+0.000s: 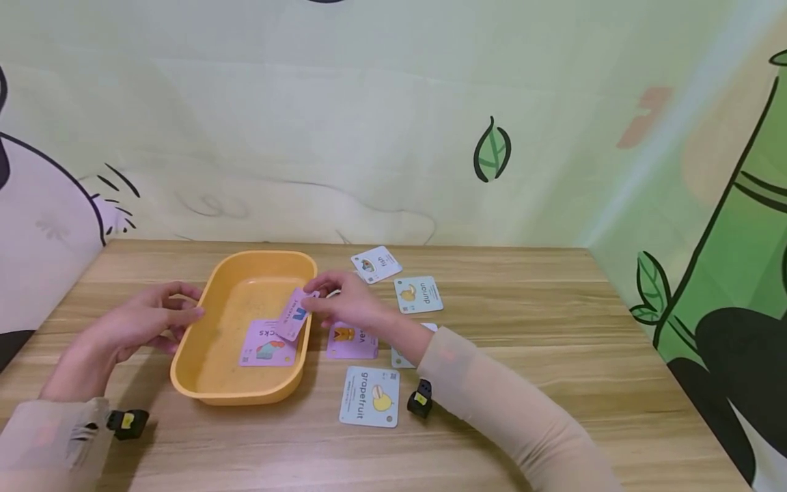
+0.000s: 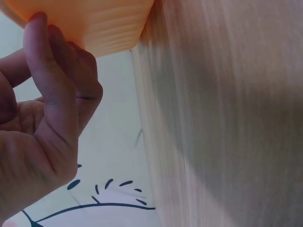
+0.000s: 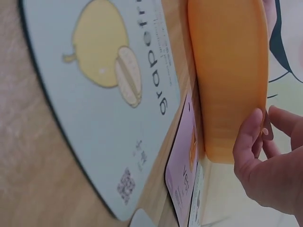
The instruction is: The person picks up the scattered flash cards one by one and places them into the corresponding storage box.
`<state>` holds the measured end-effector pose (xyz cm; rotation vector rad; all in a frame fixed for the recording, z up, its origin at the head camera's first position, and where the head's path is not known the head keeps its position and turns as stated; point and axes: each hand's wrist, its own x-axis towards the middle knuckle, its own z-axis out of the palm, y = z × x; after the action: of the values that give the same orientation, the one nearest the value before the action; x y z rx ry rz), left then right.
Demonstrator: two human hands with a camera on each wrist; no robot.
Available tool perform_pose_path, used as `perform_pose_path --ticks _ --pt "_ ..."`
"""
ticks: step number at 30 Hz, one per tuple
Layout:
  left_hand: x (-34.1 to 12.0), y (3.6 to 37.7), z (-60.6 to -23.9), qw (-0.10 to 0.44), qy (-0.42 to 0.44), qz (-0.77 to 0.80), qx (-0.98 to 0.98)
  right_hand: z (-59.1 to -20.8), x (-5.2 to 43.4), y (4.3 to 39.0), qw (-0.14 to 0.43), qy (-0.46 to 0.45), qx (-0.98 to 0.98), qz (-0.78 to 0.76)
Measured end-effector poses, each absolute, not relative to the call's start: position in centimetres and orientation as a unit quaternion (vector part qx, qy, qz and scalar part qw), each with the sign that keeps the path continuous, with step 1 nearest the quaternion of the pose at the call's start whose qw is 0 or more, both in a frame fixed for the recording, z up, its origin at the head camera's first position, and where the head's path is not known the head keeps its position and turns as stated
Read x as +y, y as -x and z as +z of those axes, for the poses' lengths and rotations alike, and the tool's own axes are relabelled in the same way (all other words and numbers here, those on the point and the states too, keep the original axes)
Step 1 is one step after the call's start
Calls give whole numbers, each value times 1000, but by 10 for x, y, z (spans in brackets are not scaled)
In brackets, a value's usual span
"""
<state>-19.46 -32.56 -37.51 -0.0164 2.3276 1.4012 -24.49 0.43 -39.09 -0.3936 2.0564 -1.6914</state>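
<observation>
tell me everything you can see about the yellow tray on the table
The yellow tray is an oblong, shallow basin with rounded corners and a raised rim, seemingly smooth plastic. It sits flat on the wooden table, left of several loose cards. A purple card lies face up on its floor. The left hand touches its left rim; the right hand holds a second purple card tilted over its right side.

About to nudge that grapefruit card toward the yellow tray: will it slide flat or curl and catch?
The grapefruit card lies fully flat on the wooden table, so it probably slides easily and is light. Its thin edge may be hard to lift. The purple card pinched in the right hand holds its shape, so these cards seem fairly stiff.
</observation>
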Motion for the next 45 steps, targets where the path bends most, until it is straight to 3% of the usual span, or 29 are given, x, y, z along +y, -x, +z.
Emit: perform_pose_path --ticks 8,22,32,45 --pt "-328 193 -379 205 -3 509 836 -389 6 243 176 217 809 -517" --pt "-328 193 -378 210 2 500 840 -387 9 242 187 241 823 -479" --pt "-326 194 -377 207 -4 505 838 -385 9 242 144 333 855 -371" --pt "-326 194 -376 208 8 498 842 -390 24 242 125 301 835 -444"
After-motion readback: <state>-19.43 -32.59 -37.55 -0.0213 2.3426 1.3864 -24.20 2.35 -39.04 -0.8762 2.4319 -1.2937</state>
